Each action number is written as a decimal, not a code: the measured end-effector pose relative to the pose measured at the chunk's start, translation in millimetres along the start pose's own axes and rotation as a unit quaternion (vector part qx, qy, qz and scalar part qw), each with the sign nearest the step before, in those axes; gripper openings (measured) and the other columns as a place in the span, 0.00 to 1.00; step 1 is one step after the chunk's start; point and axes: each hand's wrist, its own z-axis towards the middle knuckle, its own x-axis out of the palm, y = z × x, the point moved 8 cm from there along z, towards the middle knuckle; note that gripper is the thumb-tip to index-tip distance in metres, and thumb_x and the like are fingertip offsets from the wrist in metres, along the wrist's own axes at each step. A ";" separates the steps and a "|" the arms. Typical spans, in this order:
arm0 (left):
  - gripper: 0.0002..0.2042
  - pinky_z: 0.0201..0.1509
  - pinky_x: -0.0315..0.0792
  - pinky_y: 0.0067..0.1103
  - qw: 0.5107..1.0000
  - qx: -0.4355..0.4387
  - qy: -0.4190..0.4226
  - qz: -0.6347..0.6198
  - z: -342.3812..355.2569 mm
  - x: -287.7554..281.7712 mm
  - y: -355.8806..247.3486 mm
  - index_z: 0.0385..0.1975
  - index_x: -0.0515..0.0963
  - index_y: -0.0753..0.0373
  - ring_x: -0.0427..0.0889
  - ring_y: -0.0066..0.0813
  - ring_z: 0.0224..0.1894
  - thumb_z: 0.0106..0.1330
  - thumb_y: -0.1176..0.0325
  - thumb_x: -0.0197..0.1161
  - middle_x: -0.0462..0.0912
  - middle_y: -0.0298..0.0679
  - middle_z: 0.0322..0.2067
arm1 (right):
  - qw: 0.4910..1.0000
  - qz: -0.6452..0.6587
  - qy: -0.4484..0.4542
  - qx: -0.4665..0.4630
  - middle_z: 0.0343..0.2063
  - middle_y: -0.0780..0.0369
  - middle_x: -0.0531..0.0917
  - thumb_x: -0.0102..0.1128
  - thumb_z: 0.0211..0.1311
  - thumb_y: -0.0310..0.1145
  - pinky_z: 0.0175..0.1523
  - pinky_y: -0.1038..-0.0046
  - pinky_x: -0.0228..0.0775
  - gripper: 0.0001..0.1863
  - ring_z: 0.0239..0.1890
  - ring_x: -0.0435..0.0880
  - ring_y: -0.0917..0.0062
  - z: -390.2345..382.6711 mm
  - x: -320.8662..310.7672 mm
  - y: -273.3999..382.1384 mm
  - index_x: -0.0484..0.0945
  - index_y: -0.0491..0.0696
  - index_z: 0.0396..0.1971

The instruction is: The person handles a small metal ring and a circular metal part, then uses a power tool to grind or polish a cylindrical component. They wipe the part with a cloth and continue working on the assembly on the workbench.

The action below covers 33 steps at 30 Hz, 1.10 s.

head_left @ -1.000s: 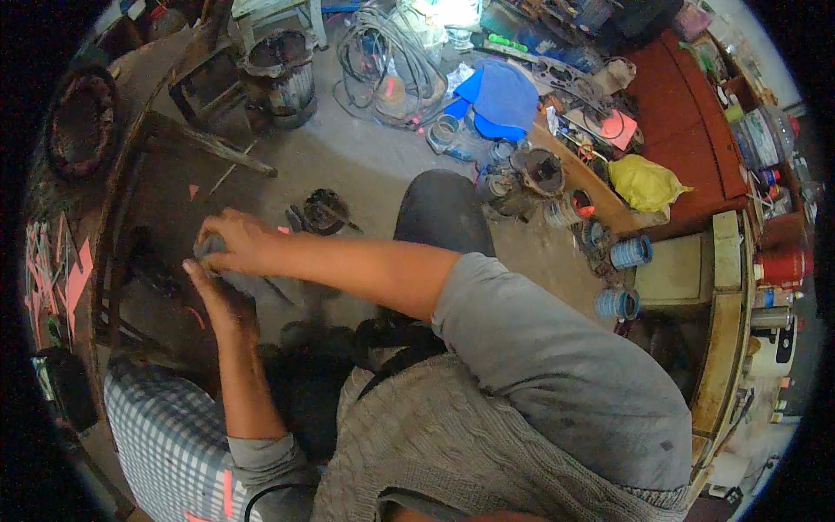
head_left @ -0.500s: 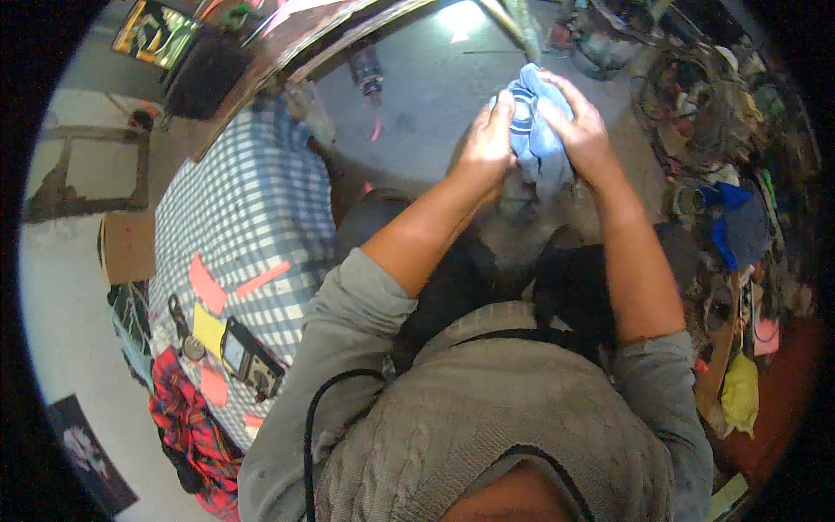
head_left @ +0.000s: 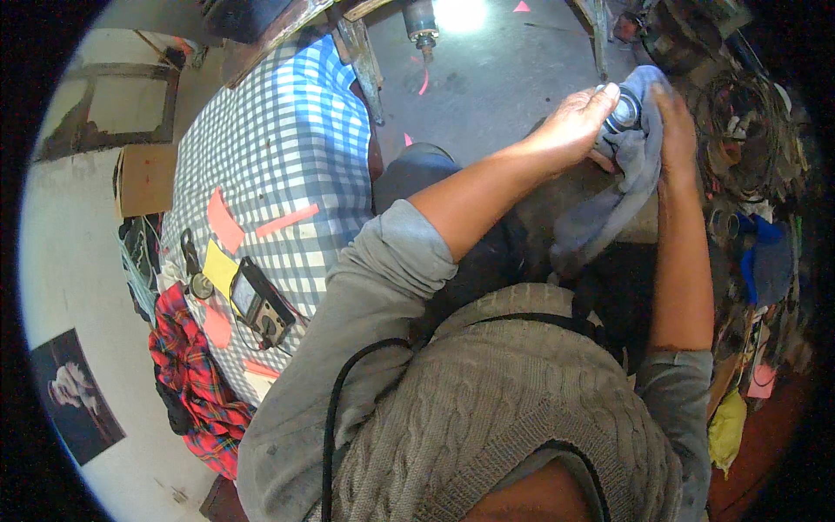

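Note:
Near the top right, my left hand [head_left: 576, 126] is closed around a round metal part [head_left: 624, 111] with pale rings on its end face; its exact kind is not clear. A blue-grey cloth [head_left: 600, 217] wraps the far right side of that part and trails down toward my lap. My right hand [head_left: 677, 130] presses the cloth against the part from the right, its fingertips partly hidden behind the fabric.
On my left stands a table with a checked tablecloth [head_left: 270, 165], bearing an analog multimeter [head_left: 259, 300] and pink and yellow paper pieces. A dark cylindrical tool [head_left: 421, 24] lies on the floor ahead. Coiled wires [head_left: 739, 130] and clutter line the right side.
Both hands have shifted right with the metal part and cloth. The cloth, bunched around the part before, now hangs down longer. The whole view has shifted as well.

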 end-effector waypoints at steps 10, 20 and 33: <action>0.35 0.57 0.74 0.36 0.996 0.024 -0.043 0.078 4.0 -7.1 5.5 0.56 0.75 0.69 0.81 0.42 0.52 0.80 0.38 0.38 0.82 0.51 0.50 | 0.930 -0.203 0.127 -0.279 0.59 0.55 0.82 0.66 0.67 0.39 0.70 0.66 0.65 0.25 0.63 0.79 0.64 -32.0 54.4 29.9 0.77 0.49 0.63; 0.19 0.40 0.80 0.31 0.994 0.008 -0.055 0.091 -6.3 -13.8 0.3 0.39 0.81 0.66 0.87 0.31 0.38 0.73 0.52 0.58 0.87 0.40 0.33 | 0.987 -0.099 0.013 -0.127 0.49 0.56 0.86 0.64 0.71 0.45 0.57 0.72 0.73 0.25 0.49 0.83 0.73 5.8 24.4 22.2 0.80 0.39 0.55; 0.16 0.38 0.81 0.37 0.970 0.146 -0.140 0.137 -2.6 -16.5 -15.8 0.48 0.82 0.69 0.88 0.45 0.29 0.62 0.68 0.61 0.86 0.55 0.31 | 0.979 -0.153 -0.035 -0.131 0.54 0.53 0.83 0.48 0.79 0.47 0.62 0.61 0.74 0.27 0.56 0.82 0.64 -18.5 -25.5 80.9 0.79 0.39 0.59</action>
